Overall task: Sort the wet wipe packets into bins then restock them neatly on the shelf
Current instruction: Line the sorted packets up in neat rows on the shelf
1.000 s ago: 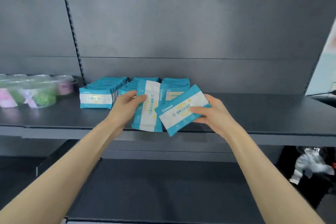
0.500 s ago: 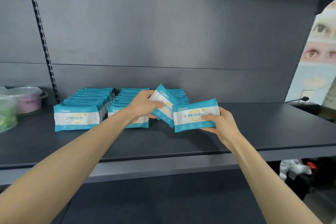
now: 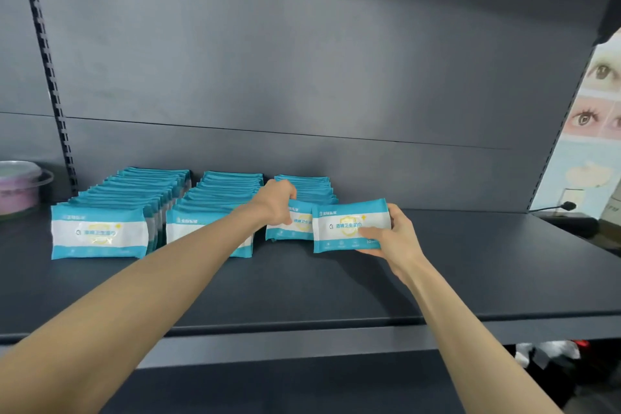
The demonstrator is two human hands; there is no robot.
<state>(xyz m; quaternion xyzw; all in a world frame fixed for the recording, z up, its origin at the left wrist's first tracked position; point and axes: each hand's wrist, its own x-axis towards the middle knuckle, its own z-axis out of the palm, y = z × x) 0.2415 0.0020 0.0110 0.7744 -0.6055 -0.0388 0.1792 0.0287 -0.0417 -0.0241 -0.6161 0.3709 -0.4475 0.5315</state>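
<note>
Three rows of blue and white wet wipe packets stand upright on the dark shelf (image 3: pixel 336 292): a left row (image 3: pixel 99 232), a middle row (image 3: pixel 221 193) and a shorter right row (image 3: pixel 307 186). My left hand (image 3: pixel 276 200) grips a packet (image 3: pixel 293 223) from above, standing it at the front of the right row. My right hand (image 3: pixel 391 236) holds another packet (image 3: pixel 346 228) upright by its right end, thumb on its face, just in front of and right of the first one.
A clear lidded tub with pink contents (image 3: pixel 20 186) sits at the shelf's far left, past the slotted upright (image 3: pixel 50 77). The shelf's right half is bare. A lower shelf (image 3: pixel 268 390) lies below. Bagged items (image 3: pixel 551 356) show at lower right.
My left hand turned its tilted packet upright and set it against the front of the right row. My right hand carried its packet slightly forward towards that row. The view moved closer.
</note>
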